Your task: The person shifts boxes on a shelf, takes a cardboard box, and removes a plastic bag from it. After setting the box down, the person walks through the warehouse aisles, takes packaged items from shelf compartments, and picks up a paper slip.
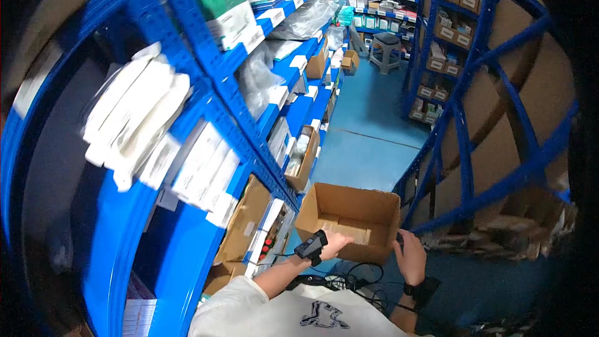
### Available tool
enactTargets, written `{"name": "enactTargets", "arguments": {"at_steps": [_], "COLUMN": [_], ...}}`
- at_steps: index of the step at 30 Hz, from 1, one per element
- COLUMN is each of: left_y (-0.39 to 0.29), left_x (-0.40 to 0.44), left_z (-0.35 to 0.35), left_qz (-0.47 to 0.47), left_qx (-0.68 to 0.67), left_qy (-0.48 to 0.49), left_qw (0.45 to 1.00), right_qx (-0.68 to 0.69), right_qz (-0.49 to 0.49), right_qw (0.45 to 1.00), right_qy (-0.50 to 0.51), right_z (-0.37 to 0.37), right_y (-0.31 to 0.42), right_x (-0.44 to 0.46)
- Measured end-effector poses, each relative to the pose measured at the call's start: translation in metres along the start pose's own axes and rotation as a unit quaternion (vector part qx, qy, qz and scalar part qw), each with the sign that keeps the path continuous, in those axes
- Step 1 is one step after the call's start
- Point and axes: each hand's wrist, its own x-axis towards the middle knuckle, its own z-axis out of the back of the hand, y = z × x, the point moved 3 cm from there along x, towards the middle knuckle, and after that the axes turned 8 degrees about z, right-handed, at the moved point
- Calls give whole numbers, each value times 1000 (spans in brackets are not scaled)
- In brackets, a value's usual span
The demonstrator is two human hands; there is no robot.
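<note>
Cardboard box (355, 203), open-topped, is in front of me: my right hand (411, 259) pinches its right side; my left hand (336, 243) meets its near rim, grip I can't tell. Blue shelving (171, 262) stands left, blue floor (368, 156) ahead.

Part of the cardboard box (359, 203), lower centre, is covered by the left hand (336, 244). The white shirt (256, 315) is cut by the bottom edge. Upper-right labels (447, 34) are too small to be read; piled items (508, 229) at lower right are blurred.
</note>
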Motion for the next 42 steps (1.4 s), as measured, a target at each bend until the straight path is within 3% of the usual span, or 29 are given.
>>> {"name": "enactTargets", "arguments": {"at_steps": [1,3,5,9,12,14,15,17,21,24,26,27,29,33,39,42], "left_y": [8,27,25,55,79,104,120,123,184,187,231,246,272,315,312,321], "left_x": [22,67,98,160,213,252,267,242,247,274,305,322,385,507,494,521], "left_z": [7,28,76,124,159,169,172,208,202,288,257,252,254,291,335,347], "left_qz": [6,27,61,57,116,84,101,60,252,223,221,230,178,73,307,379], "left_qx": [-2,-6,6,-37,-51,-8,-33,-180,-460,-435,-322,-325,-286,-179,-239,-234], "left_qy": [0,-61,-62,-150,-122,-116,-97,-199,-56,-135,-51,-58,-149,-334,-242,-232], "left_qw": [1000,998,996,986,984,990,990,961,849,862,919,915,930,922,889,865], "right_qx": [25,23,-3,-21,46,85,86,99,60,45,38,41,73,100,120,247], "right_qz": [58,62,89,181,248,294,313,343,358,381,377,386,385,403,494,560], "right_qw": [998,997,994,983,967,950,942,925,918,909,912,907,913,896,824,765], "right_qy": [29,44,66,6,41,60,82,132,158,165,156,160,115,157,251,199], "right_z": [3,6,15,25,23,9,4,-5,-37,-31,-26,-26,-26,-52,-75,-52], "right_y": [-7,-27,-34,-43,-29,-23,-20,-19,-39,-37,-40,-42,-50,-72,-69,-34], "right_x": [26,83,141,253,325,367,386,427,520,591,632,649,683,746,852,903]}}
